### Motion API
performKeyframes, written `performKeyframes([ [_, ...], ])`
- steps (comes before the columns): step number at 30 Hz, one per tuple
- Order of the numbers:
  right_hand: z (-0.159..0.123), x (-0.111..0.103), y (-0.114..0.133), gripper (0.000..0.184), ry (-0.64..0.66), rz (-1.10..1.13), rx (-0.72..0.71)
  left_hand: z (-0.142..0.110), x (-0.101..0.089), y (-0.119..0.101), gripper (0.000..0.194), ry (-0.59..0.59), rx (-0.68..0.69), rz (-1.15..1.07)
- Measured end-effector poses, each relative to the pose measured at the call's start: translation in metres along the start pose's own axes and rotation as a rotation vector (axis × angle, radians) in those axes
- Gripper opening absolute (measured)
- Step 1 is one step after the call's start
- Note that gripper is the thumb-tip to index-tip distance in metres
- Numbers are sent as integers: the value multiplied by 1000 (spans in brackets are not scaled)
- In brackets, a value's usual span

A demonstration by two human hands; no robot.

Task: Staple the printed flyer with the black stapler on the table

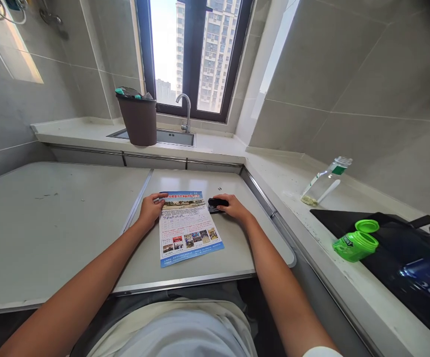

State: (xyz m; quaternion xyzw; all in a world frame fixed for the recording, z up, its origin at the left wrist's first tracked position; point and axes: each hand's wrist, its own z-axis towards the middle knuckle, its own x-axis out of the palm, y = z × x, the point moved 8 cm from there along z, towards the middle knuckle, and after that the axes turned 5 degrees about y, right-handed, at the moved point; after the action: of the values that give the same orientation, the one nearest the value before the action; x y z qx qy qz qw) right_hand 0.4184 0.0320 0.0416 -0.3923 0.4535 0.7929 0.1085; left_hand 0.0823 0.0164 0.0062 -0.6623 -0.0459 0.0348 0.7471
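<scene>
A printed flyer (pixel 188 228) with blue bands, Chinese text and small photos lies on the folding table, slightly turned. My left hand (pixel 151 209) grips its upper left edge, with fingertips on the paper. To the right, my right hand (pixel 233 206) is closed round a small black stapler (pixel 217 204). The stapler's front end points left and is close beside the flyer's right edge; whether it touches the paper I cannot tell. A few tiny dark bits, perhaps staples, lie on the table just beyond the stapler.
The pale folding table (pixel 69 233) has a seam left of the flyer. Behind it, a brown bin (pixel 138 119) stands by the sink (pixel 173 138) and faucet (pixel 187 111). On the right counter are a glass bottle (pixel 324 183), an open green container (pixel 356 244) and a black bag (pixel 393 267).
</scene>
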Motion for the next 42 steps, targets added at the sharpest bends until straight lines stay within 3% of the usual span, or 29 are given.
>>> performKeyframes([
  [6,0,17,31,46,90,24,-137,-2,5,0,62,24,-7,-32],
  [13,2,25,41,47,74,-75,-171,-2,6,0,58,35,-13,-3],
  [20,2,29,45,49,100,-219,-146,-1,6,2,57,28,-15,-23],
  [42,2,35,48,47,156,-362,-9,-9,8,-4,54,13,-71,-40],
])
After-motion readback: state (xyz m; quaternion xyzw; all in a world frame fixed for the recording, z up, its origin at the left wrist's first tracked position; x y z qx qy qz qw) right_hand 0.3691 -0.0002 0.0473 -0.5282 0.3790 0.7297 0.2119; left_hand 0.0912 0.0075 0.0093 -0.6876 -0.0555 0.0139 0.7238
